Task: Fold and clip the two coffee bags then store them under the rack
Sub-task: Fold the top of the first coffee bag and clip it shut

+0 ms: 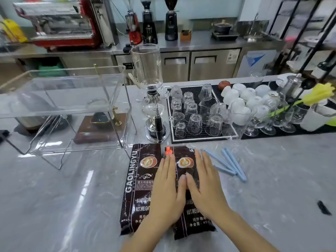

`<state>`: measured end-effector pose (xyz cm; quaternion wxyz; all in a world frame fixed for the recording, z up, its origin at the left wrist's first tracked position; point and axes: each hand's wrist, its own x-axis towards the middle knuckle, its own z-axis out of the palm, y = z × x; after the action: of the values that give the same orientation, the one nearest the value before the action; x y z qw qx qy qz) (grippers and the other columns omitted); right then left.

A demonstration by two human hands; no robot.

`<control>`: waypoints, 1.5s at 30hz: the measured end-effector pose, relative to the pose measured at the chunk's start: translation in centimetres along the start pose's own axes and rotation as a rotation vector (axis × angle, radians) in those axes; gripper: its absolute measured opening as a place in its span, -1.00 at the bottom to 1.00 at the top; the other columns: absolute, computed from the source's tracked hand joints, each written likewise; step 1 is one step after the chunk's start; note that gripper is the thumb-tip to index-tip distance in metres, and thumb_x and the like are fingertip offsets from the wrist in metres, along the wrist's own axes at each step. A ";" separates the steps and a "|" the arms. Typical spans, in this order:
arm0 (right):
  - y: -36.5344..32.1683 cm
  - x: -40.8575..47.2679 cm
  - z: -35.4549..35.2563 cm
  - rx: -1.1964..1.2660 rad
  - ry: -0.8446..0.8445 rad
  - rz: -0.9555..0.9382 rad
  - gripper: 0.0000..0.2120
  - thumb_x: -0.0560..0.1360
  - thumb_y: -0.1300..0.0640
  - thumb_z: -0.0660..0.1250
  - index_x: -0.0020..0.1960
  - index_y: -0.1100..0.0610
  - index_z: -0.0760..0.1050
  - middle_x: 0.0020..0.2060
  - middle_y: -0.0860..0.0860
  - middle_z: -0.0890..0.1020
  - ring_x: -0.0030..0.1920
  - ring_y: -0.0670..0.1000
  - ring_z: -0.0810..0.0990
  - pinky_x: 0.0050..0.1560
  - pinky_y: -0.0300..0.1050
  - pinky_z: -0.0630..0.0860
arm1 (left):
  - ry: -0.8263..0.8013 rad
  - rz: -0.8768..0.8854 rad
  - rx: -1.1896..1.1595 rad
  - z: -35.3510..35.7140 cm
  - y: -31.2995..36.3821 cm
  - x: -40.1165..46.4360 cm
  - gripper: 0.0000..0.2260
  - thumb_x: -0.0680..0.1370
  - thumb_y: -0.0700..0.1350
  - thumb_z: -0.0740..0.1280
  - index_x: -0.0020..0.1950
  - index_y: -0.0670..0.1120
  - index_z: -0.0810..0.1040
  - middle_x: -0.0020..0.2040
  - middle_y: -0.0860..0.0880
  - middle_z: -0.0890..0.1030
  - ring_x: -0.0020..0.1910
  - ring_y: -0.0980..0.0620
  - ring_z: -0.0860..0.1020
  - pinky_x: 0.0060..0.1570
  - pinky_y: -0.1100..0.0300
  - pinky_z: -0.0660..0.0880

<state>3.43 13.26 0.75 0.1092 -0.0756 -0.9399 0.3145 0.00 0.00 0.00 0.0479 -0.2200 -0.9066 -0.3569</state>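
Observation:
Two dark brown coffee bags lie flat side by side on the grey marble counter, the left bag and the right bag. My left hand rests palm down with fingers spread, overlapping both bags. My right hand lies flat on the right bag, thumbs nearly touching. Several light blue clips lie on the counter just right of the bags. The clear acrylic rack stands at the left, apart from the bags.
A glass siphon brewer stands right behind the bags. A black mat with upturned glasses, white cups and stemmed glasses fills the right rear. A wooden base with a brass stand sits under the rack. A small black object lies far right.

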 end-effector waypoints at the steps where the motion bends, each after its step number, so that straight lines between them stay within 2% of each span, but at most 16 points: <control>1: 0.0 -0.4 0.2 0.055 -0.014 0.033 -0.35 0.54 -0.20 -0.07 0.54 -0.10 -0.25 0.56 -0.07 -0.12 0.53 -0.12 -0.21 0.53 0.06 -0.07 | -0.022 -0.043 -0.061 0.2 0.2 -0.5 -0.41 0.60 0.17 -0.06 0.58 0.01 -0.11 0.58 0.12 -0.09 0.55 0.18 -0.16 0.52 0.16 -0.09; 4: 0.9 -1.2 1.3 0.154 -0.052 0.077 -0.34 0.54 -0.20 -0.04 0.55 -0.08 -0.20 0.56 -0.11 -0.04 0.53 -0.13 -0.13 0.51 0.10 0.02 | -0.044 -0.116 -0.156 1.3 0.4 -1.6 -0.40 0.58 0.17 -0.07 0.58 -0.01 -0.10 0.57 0.14 -0.10 0.54 0.21 -0.16 0.53 0.16 -0.09; 7: 1.5 -1.7 2.5 0.229 -0.046 0.100 -0.36 0.54 -0.18 -0.01 0.54 -0.11 -0.16 0.55 -0.12 0.04 0.53 -0.12 -0.03 0.49 0.10 0.10 | -0.028 -0.113 -0.212 2.2 0.5 -2.2 -0.43 0.63 0.06 -0.01 0.58 -0.07 -0.11 0.59 0.08 -0.09 0.55 0.18 -0.13 0.52 0.19 -0.12; 11: 1.8 -2.1 3.1 0.249 -0.055 0.142 -0.37 0.54 -0.20 -0.03 0.54 -0.11 -0.16 0.55 -0.11 0.06 0.53 -0.12 0.00 0.49 0.08 0.12 | -0.024 -0.200 -0.318 3.0 0.8 -2.8 -0.44 0.66 -0.03 0.06 0.58 -0.07 -0.14 0.59 0.04 -0.06 0.55 0.17 -0.09 0.53 0.02 -0.01; 15: 1.8 -2.4 3.5 0.304 -0.050 0.201 -0.36 0.54 -0.25 -0.02 0.54 -0.11 -0.14 0.54 -0.14 0.09 0.52 -0.15 0.04 0.49 0.05 0.14 | -0.002 -0.280 -0.410 3.2 0.8 -2.9 -0.42 0.65 0.02 0.11 0.58 -0.01 -0.11 0.58 0.00 0.08 0.54 0.13 0.08 0.50 -0.02 0.11; 18: 2.2 -2.8 3.9 0.306 -0.071 0.283 -0.29 0.50 -0.34 -0.03 0.54 -0.05 -0.08 0.53 -0.10 0.15 0.51 -0.12 0.10 0.48 0.04 0.16 | 0.019 -0.375 -0.472 2.9 1.0 -2.8 -0.44 0.59 0.15 0.13 0.54 0.04 0.05 0.44 0.05 0.37 0.39 0.18 0.36 0.42 0.05 0.29; 20: 2.5 -2.9 4.0 0.287 -0.063 0.328 -0.29 0.48 -0.39 -0.02 0.51 -0.05 0.04 0.45 -0.05 0.31 0.46 -0.06 0.24 0.43 0.06 0.27 | 0.015 -0.419 -0.519 2.8 1.1 -2.8 -0.52 0.58 0.13 0.18 0.48 0.08 0.19 0.30 0.13 0.51 0.24 0.26 0.48 0.31 0.09 0.42; 22: 2.5 -3.0 4.1 0.270 -0.042 0.332 -0.40 0.48 -0.39 0.00 0.41 -0.11 0.22 0.25 -0.07 0.47 0.30 -0.05 0.41 0.31 0.05 0.39 | 0.022 -0.428 -0.526 2.8 1.1 -2.9 -0.63 0.60 0.04 0.21 0.40 0.11 0.29 0.20 0.19 0.56 0.13 0.32 0.53 0.23 0.14 0.47; 25: 2.3 -3.0 4.0 0.279 -0.016 0.296 -0.57 0.50 -0.33 0.05 0.23 -0.12 0.37 0.06 -0.14 0.50 0.14 -0.08 0.48 0.19 0.04 0.47 | 0.048 -0.422 -0.535 2.9 1.1 -3.1 -0.71 0.61 -0.01 0.24 0.33 0.11 0.38 0.13 0.20 0.60 0.08 0.31 0.56 0.17 0.16 0.51; 27: 2.1 -3.3 3.8 0.340 -0.022 0.289 -0.58 0.50 -0.31 0.07 0.26 -0.13 0.37 0.11 -0.17 0.50 0.18 -0.10 0.48 0.22 0.04 0.46 | 0.052 -0.421 -0.578 2.8 1.1 -3.1 -0.72 0.61 -0.04 0.26 0.31 0.13 0.41 0.12 0.19 0.62 0.09 0.28 0.57 0.16 0.18 0.51; 31: 1.7 -3.8 3.4 0.512 0.018 0.326 -0.42 0.44 -0.31 0.16 0.40 -0.10 0.31 0.34 -0.15 0.43 0.34 -0.16 0.41 0.35 0.00 0.39 | 0.027 -0.361 -0.674 2.1 1.5 -3.0 -0.63 0.59 -0.04 0.29 0.38 0.18 0.36 0.25 0.22 0.55 0.24 0.25 0.50 0.23 0.27 0.41; 35: 0.7 -3.2 2.1 0.659 0.133 0.333 -0.54 0.38 -0.25 0.24 0.25 -0.19 0.38 0.21 -0.18 0.51 0.20 -0.22 0.49 0.18 -0.22 0.45 | 0.009 -0.417 -0.773 2.0 1.5 -2.7 -0.59 0.48 0.15 0.37 0.24 0.38 0.29 0.16 0.34 0.55 0.19 0.34 0.51 0.19 0.29 0.41; 37: 0.4 -2.9 1.8 0.701 0.149 0.333 -0.55 0.37 -0.24 0.27 0.24 -0.21 0.36 0.18 -0.19 0.52 0.18 -0.23 0.50 0.12 -0.26 0.45 | 0.018 -0.430 -0.796 2.1 1.3 -2.5 -0.55 0.40 0.21 0.36 0.23 0.35 0.29 0.16 0.21 0.58 0.15 0.29 0.55 0.17 0.24 0.45; 40: 0.3 -2.6 1.9 0.734 0.154 0.331 -0.43 0.36 -0.23 0.30 0.32 -0.09 0.33 0.20 -0.17 0.53 0.19 -0.22 0.52 0.15 -0.21 0.47 | 0.024 -0.415 -0.776 1.9 1.5 -1.8 -0.54 0.38 0.25 0.33 0.23 0.27 0.28 0.15 0.09 0.55 0.09 0.26 0.56 0.07 0.30 0.48; 43: 0.2 -2.1 2.0 0.725 0.195 0.335 -0.42 0.35 -0.25 0.31 0.30 -0.07 0.32 0.17 -0.17 0.53 0.13 -0.23 0.54 0.11 -0.21 0.50 | 0.039 -0.447 -0.732 1.8 1.8 -1.1 -0.53 0.38 0.28 0.31 0.21 0.26 0.25 0.16 0.14 0.51 0.06 0.35 0.52 0.01 0.36 0.42; 45: 0.2 -1.7 2.1 0.714 0.218 0.349 -0.52 0.38 -0.21 0.35 0.24 -0.14 0.33 0.12 -0.16 0.57 0.07 -0.21 0.59 0.07 -0.16 0.54 | 0.056 -0.440 -0.695 2.0 1.8 -0.9 -0.45 0.44 0.22 0.34 0.35 0.17 0.21 0.23 0.21 0.46 0.09 0.42 0.48 0.05 0.40 0.36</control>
<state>4.60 11.85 -1.30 0.1724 -0.2240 -0.7279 0.6247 1.67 2.17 -0.61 -0.0821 -0.0139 -0.7559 -0.6494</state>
